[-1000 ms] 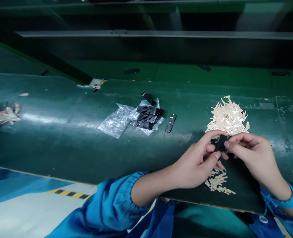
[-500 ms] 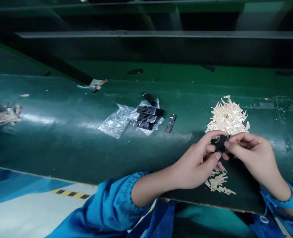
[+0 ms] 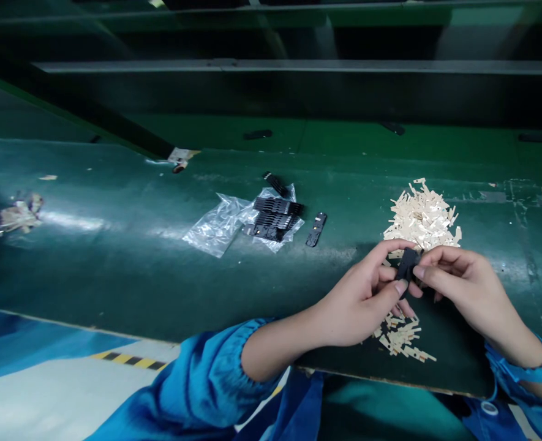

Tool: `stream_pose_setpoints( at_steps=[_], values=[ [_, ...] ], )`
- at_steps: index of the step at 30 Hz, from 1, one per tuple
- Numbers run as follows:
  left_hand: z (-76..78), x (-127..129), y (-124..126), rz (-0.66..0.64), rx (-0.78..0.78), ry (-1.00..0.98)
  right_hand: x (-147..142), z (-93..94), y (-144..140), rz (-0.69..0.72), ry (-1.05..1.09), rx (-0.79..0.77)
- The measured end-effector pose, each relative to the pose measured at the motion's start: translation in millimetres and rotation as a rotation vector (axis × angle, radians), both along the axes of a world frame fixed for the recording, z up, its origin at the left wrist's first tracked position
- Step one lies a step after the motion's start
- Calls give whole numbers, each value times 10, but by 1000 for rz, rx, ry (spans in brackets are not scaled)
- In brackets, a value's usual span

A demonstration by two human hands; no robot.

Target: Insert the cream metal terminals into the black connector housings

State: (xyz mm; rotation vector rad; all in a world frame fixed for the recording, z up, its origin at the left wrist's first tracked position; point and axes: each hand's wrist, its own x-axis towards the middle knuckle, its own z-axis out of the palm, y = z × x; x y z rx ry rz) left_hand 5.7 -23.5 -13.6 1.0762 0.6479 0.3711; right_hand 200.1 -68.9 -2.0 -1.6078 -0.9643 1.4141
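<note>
My left hand [image 3: 353, 300] holds a slim black plastic piece [image 3: 406, 263], thumb on the near end and index finger at the far end. At its right edge, my right hand [image 3: 463, 282] pinches with thumb and index finger; whether a smaller part sits between those fingertips is hidden. Just beyond both hands lies a heap of thin cream-coloured strips [image 3: 422, 214]. A smaller scatter of the strips [image 3: 406, 340] is on the table below my left fingers.
Left of the hands, one black piece [image 3: 316, 229] lies alone beside stacked black pieces [image 3: 277, 214] on a clear plastic bag [image 3: 218, 223]. Several black pieces, one of them a flat black piece [image 3: 258, 134], lie on the green strip at the back. A slanted dark post [image 3: 128, 131] stands left.
Both hands stay on the black piece, with the right fingertips shifted slightly. The black pieces on the green strip at the back have moved a little to the right.
</note>
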Motion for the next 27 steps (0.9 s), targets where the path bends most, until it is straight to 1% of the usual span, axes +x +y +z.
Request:
stream_pose_setpoints(
  at_steps=[3,9,19,27],
  values=[
    [2,5,-2,-1,0,-3,-7,2,3,27,43,-17],
    [4,2,6,-12,-7,9,0,-12,-4,29,69,-12],
    [-4,-1,6,-20,-32,-11,-12,-3,-3,9,-13,-9],
    [6,-4,5,-22,-30,5,-39,-2,-23,-13,10,7]
  ],
)
